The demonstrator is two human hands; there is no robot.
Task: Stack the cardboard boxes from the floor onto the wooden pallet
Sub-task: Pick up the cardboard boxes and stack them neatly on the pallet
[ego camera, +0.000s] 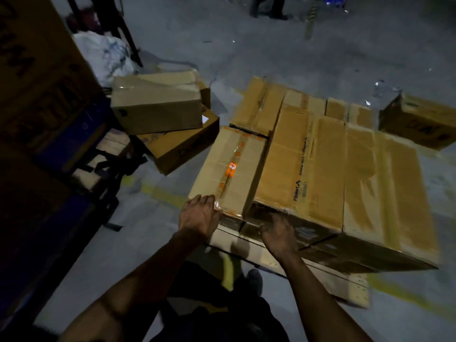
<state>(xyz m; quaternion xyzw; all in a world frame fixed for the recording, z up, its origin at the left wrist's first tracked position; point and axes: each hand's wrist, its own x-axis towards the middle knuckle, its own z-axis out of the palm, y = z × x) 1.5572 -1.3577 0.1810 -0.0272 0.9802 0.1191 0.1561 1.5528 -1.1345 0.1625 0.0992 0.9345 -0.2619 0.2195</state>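
At 9 o'clock two loose boxes (158,104) wait on the floor, one leaning across the other, so we judge that pile could slide if we pull the top one carelessly; both look creased, w/ glossy tape over dented flaps. Toward 6 o'clock our left hand (201,215) curls its fingers over the near corner of the orange-taped box (228,171), thumb side down the front face, so it grips that corner. That box is narrow, tan, w/ an orange-spotted tape seam down its top, and it sits at the pallet's left edge, pressed beside the larger boxes. Risk as we see it: it lies close to the edge, so a push from us at an angle could swing its corner off the wooden pallet (320,280), or leave a gap that weakens a next layer. Our right hand (278,233) spreads its fingers loosely against the front face of the Flipkart box (301,169), touching, not gripping anything; whether the palm presses we can't tell. That box's front looks crumpled and dark, so hard pressure may crush it further. From centre to 3 o'clock the pallet carries one flat layer of boxes, tops roughly level, taped. At 2 o'clock another box (419,119) sits on the floor, apart from the pallet, not yet stacked.
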